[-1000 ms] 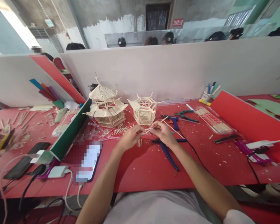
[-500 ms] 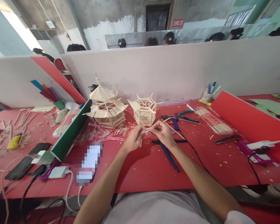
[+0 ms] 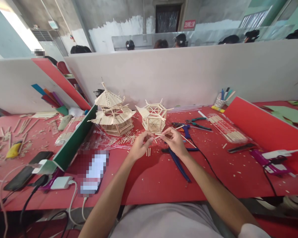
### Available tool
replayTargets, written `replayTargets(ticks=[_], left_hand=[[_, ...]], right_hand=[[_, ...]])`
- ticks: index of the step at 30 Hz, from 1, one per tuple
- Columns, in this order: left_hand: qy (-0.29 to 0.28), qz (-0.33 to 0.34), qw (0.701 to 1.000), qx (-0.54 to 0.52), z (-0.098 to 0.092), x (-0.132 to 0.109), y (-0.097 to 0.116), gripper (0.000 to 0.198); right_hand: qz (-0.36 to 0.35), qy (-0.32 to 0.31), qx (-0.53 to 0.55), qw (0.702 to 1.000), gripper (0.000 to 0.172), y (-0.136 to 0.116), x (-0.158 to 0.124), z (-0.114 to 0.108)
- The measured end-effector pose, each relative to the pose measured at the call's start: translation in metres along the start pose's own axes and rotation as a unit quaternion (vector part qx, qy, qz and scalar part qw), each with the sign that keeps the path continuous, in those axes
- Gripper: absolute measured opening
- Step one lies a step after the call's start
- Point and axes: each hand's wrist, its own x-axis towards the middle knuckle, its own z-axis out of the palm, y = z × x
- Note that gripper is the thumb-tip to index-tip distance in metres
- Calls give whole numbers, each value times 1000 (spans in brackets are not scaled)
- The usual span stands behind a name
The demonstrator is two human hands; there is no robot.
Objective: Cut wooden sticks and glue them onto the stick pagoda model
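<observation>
Facing you at the back is the pale partition (image 3: 176, 72), w/ the red counter (image 3: 151, 185) running in front of it. On the R a red board (image 3: 265, 132) leans at an angle; on the L a green board (image 3: 75, 138) stands on edge.

B/w them you've got two stick models: the taller pavilion (image 3: 115, 119), w/ a pointed roof over a lower tier, and just R of it the open-topped frame (image 3: 154, 121), w/ one roof panel on its L side.

Your hands are over the counter, in front of the frame. R hand (image 3: 173, 142) is closed in a pinch on a thin stick (image 3: 180, 127), which pokes out past the fingers. L hand (image 3: 141, 146) is curled, thumb & fingertips near a bit of stick showing b/w your hands; can't tell if it's gripping, or if that's the same stick.

Stick pack (image 3: 227, 128) lies near the red board; phone (image 3: 94, 173), blurred, near the green one. Blue-handled pliers (image 3: 179, 163) lie below your R hand, w/ the blue glue gun (image 3: 186, 131) & green-handled pliers (image 3: 199, 119) beyond it. Pen cup (image 3: 220, 103) is by the partition. Smallest: a few short sticks (image 3: 148, 152) just beside your L hand, plus chips scattered about.
</observation>
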Motion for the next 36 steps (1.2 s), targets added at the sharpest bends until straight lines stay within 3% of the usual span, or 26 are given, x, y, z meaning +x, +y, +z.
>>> replayTargets(ticks=[4, 13, 16, 18, 21, 27, 36], left_hand=[[-23, -9, 999, -38, 0, 0, -1, 26], [-87, -36, 987, -132, 2, -3, 2, 34], [-80, -30, 988, -128, 3, -3, 0, 34], [-46, -23, 991, -126, 3, -2, -1, 32], [-12, 0, 996, -92, -1, -1, 0, 25], [-31, 63, 996, 60, -8, 1, -1, 21], [-8, 66, 994, 86, -12, 2, -6, 16]], right_hand=[[-18, -6, -1, 1000, 36, 0, 0, 1], [15, -27, 27, 999, 38, 1, -2, 1], [9, -22, 15, 1000, 37, 2, -1, 1], [-1, -15, -3, 1000, 36, 3, 0, 0], [-9, -13, -25, 1000, 34, 4, 1, -1], [-10, -30, -37, 999, 30, 6, 2, -3], [25, -78, -11, 997, 31, 4, 2, -5]])
